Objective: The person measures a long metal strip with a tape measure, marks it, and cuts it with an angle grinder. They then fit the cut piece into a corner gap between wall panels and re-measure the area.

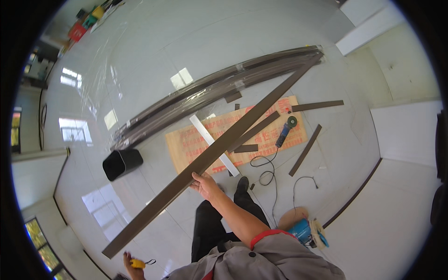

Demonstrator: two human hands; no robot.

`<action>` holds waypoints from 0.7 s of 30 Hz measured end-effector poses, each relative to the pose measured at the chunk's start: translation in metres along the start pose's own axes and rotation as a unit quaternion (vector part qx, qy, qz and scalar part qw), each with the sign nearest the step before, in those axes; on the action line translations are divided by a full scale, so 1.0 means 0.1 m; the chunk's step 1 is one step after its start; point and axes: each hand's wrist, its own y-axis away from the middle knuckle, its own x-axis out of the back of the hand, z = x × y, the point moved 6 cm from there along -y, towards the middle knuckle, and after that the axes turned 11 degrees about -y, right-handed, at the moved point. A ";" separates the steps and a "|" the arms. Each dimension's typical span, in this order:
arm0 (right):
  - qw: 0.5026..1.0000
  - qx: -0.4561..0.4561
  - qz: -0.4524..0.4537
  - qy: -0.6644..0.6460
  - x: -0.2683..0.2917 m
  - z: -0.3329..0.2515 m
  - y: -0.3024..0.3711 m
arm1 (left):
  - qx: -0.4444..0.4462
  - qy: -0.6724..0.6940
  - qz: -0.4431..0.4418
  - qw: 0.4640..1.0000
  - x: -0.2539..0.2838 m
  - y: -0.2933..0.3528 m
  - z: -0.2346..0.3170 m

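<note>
A long dark brown strip [219,148] slants across the view, from the lower left up to the far right, where its far end rests by the wrapped bundle. Near its middle my right hand [204,185] grips the strip, thumb on top and fingers underneath. At the lower left my left hand [132,267] is closed around a yellow tape measure [137,263] with a black wrist loop, just beyond the strip's near end and apart from it. Below the strip, a brown cardboard sheet [179,144] bears a blue angle grinder [283,133], a white strip [205,130] and shorter brown pieces [246,148].
A plastic-wrapped bundle of brown strips [196,86] lies across the floor beyond the cardboard. To its left is a black bin [123,163] on its side. The grinder's cord [267,176] coils near my feet. Loose brown pieces [305,150] and a blue bag [302,231] lie right.
</note>
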 end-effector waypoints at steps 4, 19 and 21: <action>0.998 -0.063 0.010 0.009 0.21 0.07 0.23 | 0.054 0.028 -0.081 0.995 -1.62 0.55 -0.61; 0.972 -0.053 0.158 0.165 1.66 -0.41 -0.12 | 0.089 0.218 0.019 0.972 -3.14 0.34 -1.96; 0.973 0.045 0.155 0.166 2.05 -1.19 -0.46 | 0.084 0.217 0.035 0.972 -3.12 0.16 -2.30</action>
